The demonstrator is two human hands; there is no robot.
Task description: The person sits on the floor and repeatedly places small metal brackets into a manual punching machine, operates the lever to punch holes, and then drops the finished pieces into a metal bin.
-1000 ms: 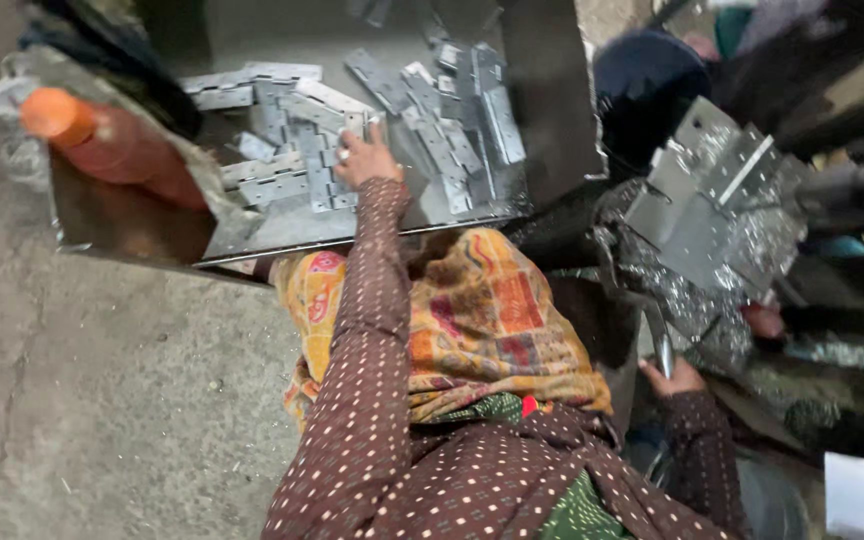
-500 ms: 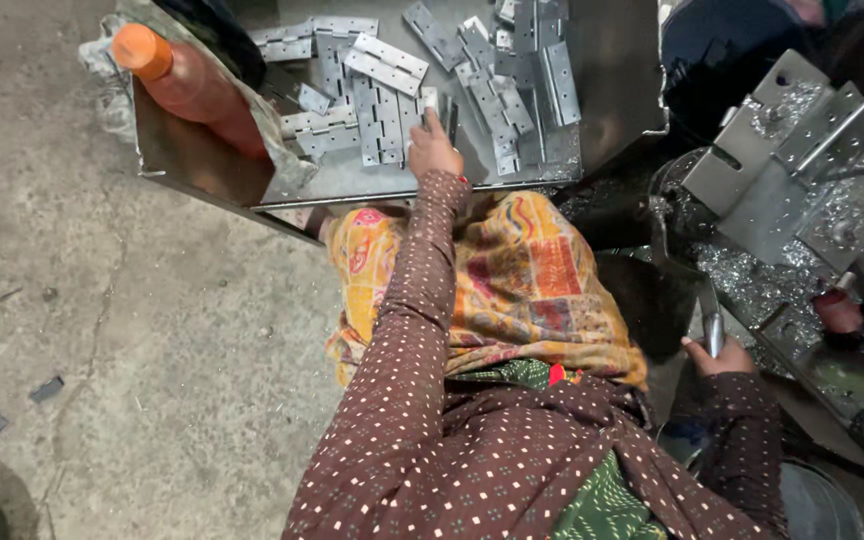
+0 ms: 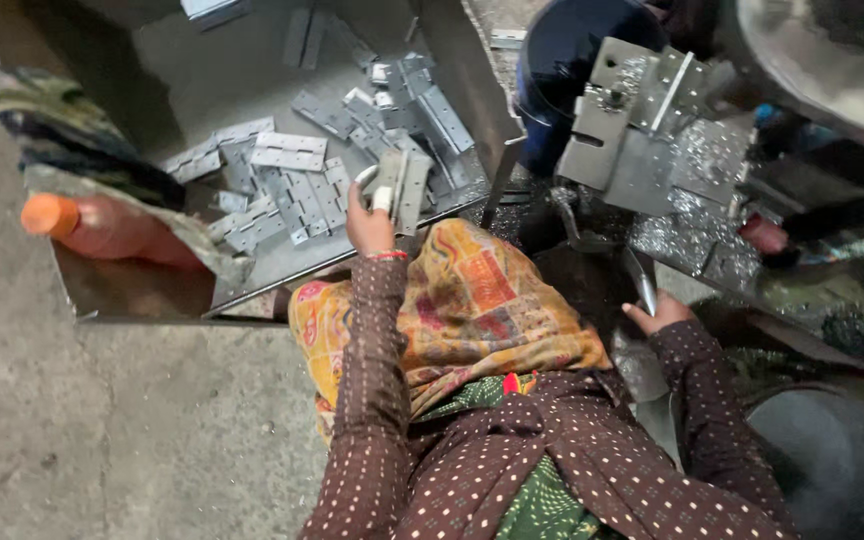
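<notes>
Bare concrete floor (image 3: 72,440) underlies a sheet-metal tray (image 3: 132,300) of grey hinges (image 3: 292,190). My left hand (image 3: 370,222), arm stretched forward over my patterned lap cloth (image 3: 472,300), pinches one hinge (image 3: 402,180) lifted at the tray's near edge; a second ago its fingers lay flat among the pile. My right hand (image 3: 658,312), low at my right side, closes around a metal lever (image 3: 640,280). Left of the tray hand lies an orange bottle (image 3: 102,225); ahead of the right hand, a press fixture (image 3: 632,130).
</notes>
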